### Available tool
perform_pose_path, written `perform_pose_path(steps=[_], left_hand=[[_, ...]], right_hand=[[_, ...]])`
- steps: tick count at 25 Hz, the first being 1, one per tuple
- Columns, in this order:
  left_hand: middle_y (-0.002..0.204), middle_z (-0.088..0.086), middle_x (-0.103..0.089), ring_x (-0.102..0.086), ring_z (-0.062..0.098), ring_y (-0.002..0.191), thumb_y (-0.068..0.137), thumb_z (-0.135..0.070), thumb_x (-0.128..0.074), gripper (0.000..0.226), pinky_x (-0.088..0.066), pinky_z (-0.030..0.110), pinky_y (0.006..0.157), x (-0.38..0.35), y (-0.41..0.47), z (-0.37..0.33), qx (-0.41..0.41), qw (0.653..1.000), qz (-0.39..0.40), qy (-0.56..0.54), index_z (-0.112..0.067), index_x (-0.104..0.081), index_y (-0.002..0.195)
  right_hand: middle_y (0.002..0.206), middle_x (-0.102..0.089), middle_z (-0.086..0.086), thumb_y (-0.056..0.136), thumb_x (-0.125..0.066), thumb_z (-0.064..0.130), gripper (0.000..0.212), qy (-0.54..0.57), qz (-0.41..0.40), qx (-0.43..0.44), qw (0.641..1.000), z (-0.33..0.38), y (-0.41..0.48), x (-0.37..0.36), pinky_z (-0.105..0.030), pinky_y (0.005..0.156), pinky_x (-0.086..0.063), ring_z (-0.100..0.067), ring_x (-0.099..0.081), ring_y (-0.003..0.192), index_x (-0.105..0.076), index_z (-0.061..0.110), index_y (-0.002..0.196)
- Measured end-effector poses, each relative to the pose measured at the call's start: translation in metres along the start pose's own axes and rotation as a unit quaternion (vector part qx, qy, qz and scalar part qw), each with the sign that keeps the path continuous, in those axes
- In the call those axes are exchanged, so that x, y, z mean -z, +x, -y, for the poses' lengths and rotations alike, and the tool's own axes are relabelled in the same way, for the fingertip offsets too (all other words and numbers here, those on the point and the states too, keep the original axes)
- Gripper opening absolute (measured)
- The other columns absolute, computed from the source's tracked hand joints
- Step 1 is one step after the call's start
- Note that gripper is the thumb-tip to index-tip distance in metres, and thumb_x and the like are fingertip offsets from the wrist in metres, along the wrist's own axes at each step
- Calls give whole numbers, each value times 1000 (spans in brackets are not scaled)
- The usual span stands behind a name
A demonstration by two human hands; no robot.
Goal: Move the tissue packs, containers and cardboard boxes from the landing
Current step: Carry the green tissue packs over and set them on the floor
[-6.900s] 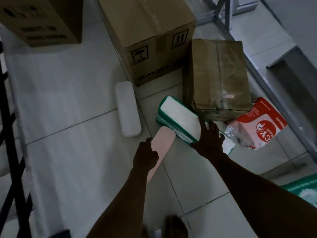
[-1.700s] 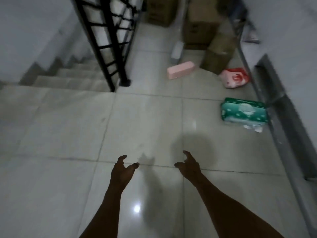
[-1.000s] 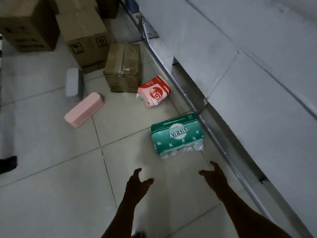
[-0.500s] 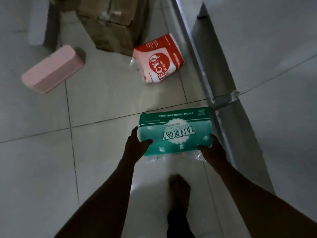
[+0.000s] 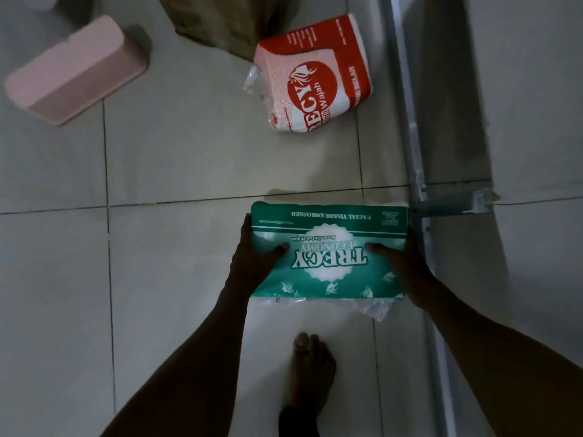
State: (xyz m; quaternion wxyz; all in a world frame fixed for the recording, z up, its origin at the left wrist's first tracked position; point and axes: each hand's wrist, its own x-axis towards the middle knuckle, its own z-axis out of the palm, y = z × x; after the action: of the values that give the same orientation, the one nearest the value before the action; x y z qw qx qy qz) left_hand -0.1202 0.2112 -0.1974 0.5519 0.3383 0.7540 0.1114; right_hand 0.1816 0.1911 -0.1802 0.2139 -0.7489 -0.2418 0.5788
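A green tissue pack [image 5: 328,244] sits in the middle of the head view, gripped at both ends. My left hand [image 5: 252,257] clasps its left end, thumb on top. My right hand [image 5: 400,263] clasps its right end the same way. Farther off lies a red and white tissue pack [image 5: 312,77] on the floor tiles. A pink oblong container [image 5: 69,67] lies on its side at the upper left. A brown cardboard box [image 5: 227,20] stands at the top, mostly cut off by the frame.
A grey metal rail [image 5: 413,152] runs along the floor on the right, against a pale wall [image 5: 536,89]. My bare foot [image 5: 310,370] stands on the tiles just below the green pack. Light tiles [image 5: 176,152] stretch to the left.
Both hands have closed on the ends of the green pack, thumbs now over its top face. The view has drawn closer to the floor.
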Motion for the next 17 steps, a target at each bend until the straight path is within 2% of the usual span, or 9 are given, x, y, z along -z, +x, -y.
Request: perform_pose_path(steps=[4,7,10,13,17], left_hand=[[133,-3,-57,-60,25,113,71,-44,-82,101,-52,51,94,2,-35,-27,-17,999,-32,26,-48,-17,149],[136,-1,-55,-57,27,117,75,-36,-79,100,-48,50,98,10,-49,-29,-16,998,-62,27,-46,-15,151],[136,3,-56,-58,31,118,76,-37,-79,100,-48,50,99,29,-64,-31,-11,996,-87,15,-45,-13,151],[137,4,-56,-56,32,120,74,-41,-78,101,-46,49,100,60,-84,-32,-12,993,-121,-5,-43,-15,152],[138,8,-55,-55,36,122,77,-35,-78,100,-45,48,100,120,-125,-29,-4,986,-162,-23,-40,-14,154]], right_hand=[[114,-69,0,71,-82,8,76,-9,13,-1,1000,5,-2,-5,-41,78,-59,-23,-69,101,-47,27,135],[119,-66,3,64,-82,16,92,-35,24,7,999,22,-6,-13,-47,82,-59,-23,-67,104,-38,40,141],[121,-64,5,59,-79,24,96,-47,30,24,998,41,-20,-28,-51,85,-57,-24,-65,106,-34,51,140],[120,-64,9,56,-78,23,96,-64,33,51,996,64,-43,-47,-51,87,-56,-23,-64,107,-36,54,136],[118,-66,9,53,-79,27,95,-86,65,99,989,92,-84,-82,-53,83,-57,-22,-65,107,-40,52,136]])
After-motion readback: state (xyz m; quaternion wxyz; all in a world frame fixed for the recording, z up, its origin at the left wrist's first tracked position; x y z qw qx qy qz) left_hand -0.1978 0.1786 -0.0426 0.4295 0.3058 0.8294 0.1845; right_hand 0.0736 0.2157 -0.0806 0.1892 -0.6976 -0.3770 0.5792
